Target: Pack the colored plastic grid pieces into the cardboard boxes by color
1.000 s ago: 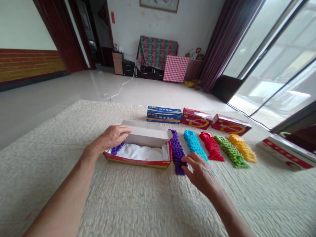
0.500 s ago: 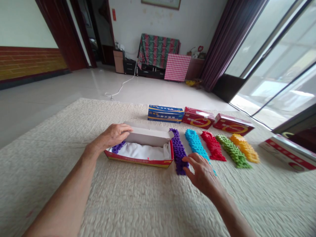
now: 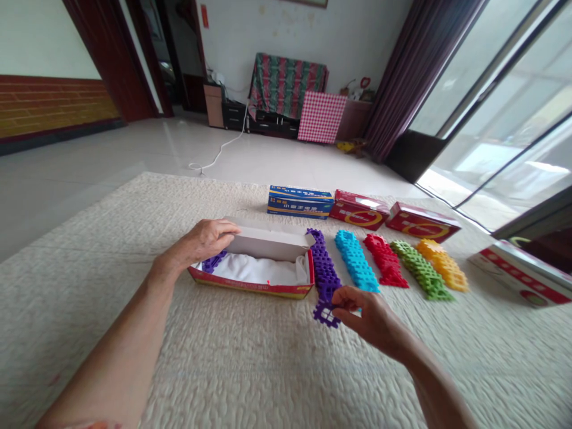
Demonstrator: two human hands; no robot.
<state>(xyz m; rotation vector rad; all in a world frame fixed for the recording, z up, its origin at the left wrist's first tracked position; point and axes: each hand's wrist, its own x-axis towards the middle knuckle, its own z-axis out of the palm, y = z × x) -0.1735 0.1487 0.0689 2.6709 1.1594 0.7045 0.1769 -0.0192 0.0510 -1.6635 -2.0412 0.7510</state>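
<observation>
Your right hand (image 3: 369,313) is narrowed to a pinch, thumb and fingertips on the right edge of a purple tile (image 3: 326,314); you hold it at the near end of the purple row (image 3: 325,268), and its lift off the mat (image 3: 241,363) cannot be judged. Your left hand (image 3: 205,241) lies at the left end of the raised flap (image 3: 272,236) of the open box (image 3: 254,287), fingers bent over its edge; whether the thumb grips from behind, cannot tell. Inside that box: white cloth (image 3: 259,269) along most of its length, purple pieces (image 3: 213,262) at the left end. The purple row lies just beside the box's right end. Going right from it, set apart on the mat: blue row (image 3: 356,262), red row (image 3: 385,260), green row (image 3: 421,270), yellow row (image 3: 442,265). Behind the rows: a blue box (image 3: 300,205) and two red boxes (image 3: 360,211). Far right: a white-and-red box (image 3: 522,274). Beyond the mat, a white cable (image 3: 221,149) trails over the pale floor (image 3: 147,146).
</observation>
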